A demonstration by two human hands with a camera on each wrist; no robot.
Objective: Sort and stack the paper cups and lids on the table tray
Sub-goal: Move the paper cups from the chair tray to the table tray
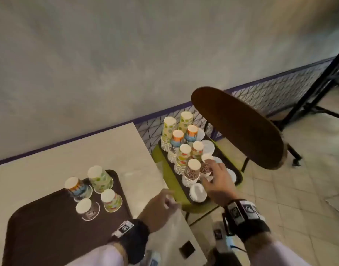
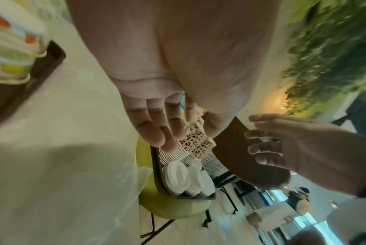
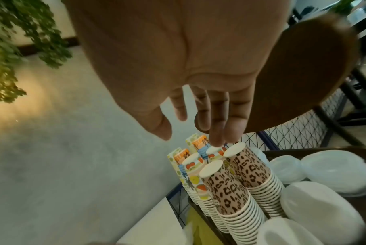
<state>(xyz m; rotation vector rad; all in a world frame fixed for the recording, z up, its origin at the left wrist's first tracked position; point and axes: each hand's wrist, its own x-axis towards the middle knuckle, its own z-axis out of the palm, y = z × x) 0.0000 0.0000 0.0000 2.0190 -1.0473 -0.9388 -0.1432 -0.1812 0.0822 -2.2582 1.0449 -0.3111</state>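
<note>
A brown table tray (image 1: 40, 227) on the white table carries upside-down paper cups: an orange-blue one (image 1: 76, 187), a green-dotted one (image 1: 100, 178), a fruit-print one (image 1: 111, 199) and a leopard-print one (image 1: 86, 208). To the right, a dark tray (image 1: 164, 150) on a green chair holds several tall cup stacks and white lids (image 1: 198, 192). My right hand (image 1: 209, 172) spreads its fingers (image 3: 217, 126) just over the leopard stacks (image 3: 226, 185), holding nothing. My left hand (image 1: 167, 200) hovers at the table's right edge, fingers (image 2: 156, 129) relaxed and empty.
The green chair seat (image 1: 176, 192) stands close against the table's right side. Its brown curved backrest (image 1: 237, 127) rises just behind the cup stacks. A wire-mesh fence (image 1: 270, 89) runs along the grey wall. Tiled floor lies to the right.
</note>
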